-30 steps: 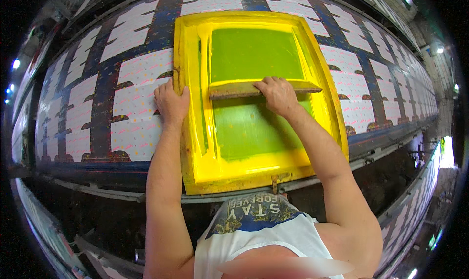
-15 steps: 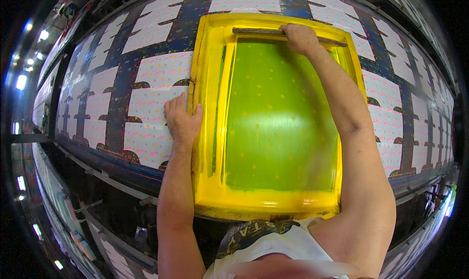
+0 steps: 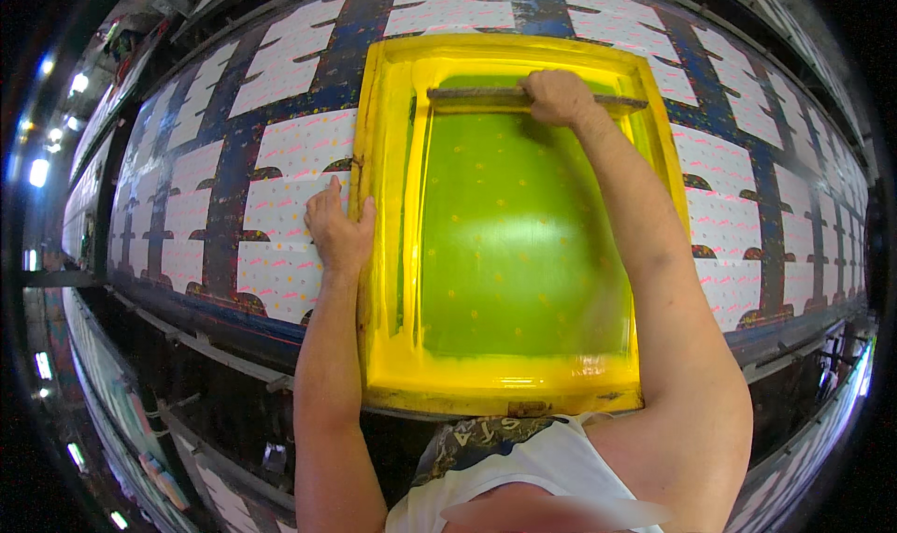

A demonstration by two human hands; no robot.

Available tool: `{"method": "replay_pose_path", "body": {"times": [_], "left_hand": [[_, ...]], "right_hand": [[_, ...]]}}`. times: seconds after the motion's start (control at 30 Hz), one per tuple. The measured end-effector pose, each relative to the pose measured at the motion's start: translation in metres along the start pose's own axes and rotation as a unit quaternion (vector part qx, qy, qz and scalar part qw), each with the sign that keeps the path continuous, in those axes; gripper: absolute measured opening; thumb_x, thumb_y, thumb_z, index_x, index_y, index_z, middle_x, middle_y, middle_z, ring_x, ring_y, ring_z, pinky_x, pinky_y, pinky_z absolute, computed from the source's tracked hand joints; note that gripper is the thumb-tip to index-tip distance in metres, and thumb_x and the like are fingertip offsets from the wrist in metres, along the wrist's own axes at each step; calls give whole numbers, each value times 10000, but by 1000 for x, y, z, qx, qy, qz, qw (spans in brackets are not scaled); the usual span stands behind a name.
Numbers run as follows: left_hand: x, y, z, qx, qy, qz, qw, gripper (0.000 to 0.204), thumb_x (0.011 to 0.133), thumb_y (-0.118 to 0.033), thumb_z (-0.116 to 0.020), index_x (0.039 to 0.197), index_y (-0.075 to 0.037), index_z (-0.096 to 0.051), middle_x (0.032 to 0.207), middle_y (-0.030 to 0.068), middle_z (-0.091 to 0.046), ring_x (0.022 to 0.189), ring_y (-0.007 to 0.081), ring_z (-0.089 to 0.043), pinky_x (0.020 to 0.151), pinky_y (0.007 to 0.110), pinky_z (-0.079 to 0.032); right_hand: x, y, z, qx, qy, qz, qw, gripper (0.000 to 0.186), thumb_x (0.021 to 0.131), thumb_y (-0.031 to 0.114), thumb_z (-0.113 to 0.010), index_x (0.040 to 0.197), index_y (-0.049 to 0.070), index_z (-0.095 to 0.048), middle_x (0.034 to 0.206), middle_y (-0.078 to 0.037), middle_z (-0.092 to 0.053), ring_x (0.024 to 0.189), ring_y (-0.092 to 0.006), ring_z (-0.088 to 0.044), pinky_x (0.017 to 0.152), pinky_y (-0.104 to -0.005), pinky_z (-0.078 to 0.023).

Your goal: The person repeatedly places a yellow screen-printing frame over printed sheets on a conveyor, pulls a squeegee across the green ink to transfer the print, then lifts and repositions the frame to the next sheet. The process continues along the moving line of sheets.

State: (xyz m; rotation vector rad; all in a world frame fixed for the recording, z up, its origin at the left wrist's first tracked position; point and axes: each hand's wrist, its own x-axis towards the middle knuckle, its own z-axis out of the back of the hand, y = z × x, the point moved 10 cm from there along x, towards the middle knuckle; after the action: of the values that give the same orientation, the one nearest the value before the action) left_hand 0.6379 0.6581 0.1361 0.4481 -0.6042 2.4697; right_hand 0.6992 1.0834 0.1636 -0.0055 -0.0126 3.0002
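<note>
Glows at nine o'clock with small white lamps (image 3: 38,171), blurred toward the rim. Next stretches away as a long dark blue table (image 3: 229,206), speckled and curving with the lens, laid with rows of flat white sheets (image 3: 304,150) bearing pink marks, yellow dots and dark rounded patches along the edges. At the frame's nine o'clock, rests with left hand (image 3: 341,232) loosely spread, empty, thumb against or just over the rail; cannot tell which. Fills the middle with a rectangular yellow frame (image 3: 381,253), smeared and worn, around smooth green mesh (image 3: 505,253) with a pale sheen. Gathers thick, glossy yellow paste (image 3: 505,372) at the mesh's six o'clock. Hides part of the near rail behind a white shirt (image 3: 505,472) with a dark print. Toward the mesh's twelve o'clock, lies crosswise as a straight, narrow squeegee bar (image 3: 476,99), brown and rough along the top. Clasps that bar near midlength with right hand (image 3: 558,99), fingers curled over the top. Blocks the frame's three-to-five o'clock side with a bare right forearm (image 3: 645,225).
</note>
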Motion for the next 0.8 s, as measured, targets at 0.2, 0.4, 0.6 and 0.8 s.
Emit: {"method": "replay_pose_path", "body": {"times": [0.2,0.4,0.6,0.8], "left_hand": [[-3,-6,22,-57,-93,-45,993,599,935,-218,-834,1464,-9,-647,1295,144,-748,1311,357,-607,1134,556,-438],[-25,-22,142,-286,-225,-41,930,166,902,-44,-865,838,-65,-713,851,42,-744,824,228,-702,851,394,-538],[-87,-51,368,-589,-202,-168,764,49,1009,-19,-712,962,-8,-720,899,96,-738,657,119,-537,692,336,-508],[-178,-74,554,-674,-68,-444,587,411,840,3,-777,1155,-164,-575,699,-13,-548,563,112,-478,674,301,-548]], "right_hand": [[-98,72,2,-1,41,-9,999,267,841,166,-745,1097,150,-822,1026,-171,-826,970,-408,-807,807,-565,-655],[-217,158,10,22,45,-17,999,262,861,137,-728,1098,172,-833,1019,-143,-814,960,-394,-804,798,-543,-653],[-313,236,21,37,31,-27,998,325,865,90,-713,1159,172,-827,1055,-135,-808,1010,-383,-799,860,-525,-649],[-373,286,26,41,31,-38,998,363,870,88,-747,1221,145,-816,1124,-135,-791,1077,-390,-771,919,-533,-629]]}}
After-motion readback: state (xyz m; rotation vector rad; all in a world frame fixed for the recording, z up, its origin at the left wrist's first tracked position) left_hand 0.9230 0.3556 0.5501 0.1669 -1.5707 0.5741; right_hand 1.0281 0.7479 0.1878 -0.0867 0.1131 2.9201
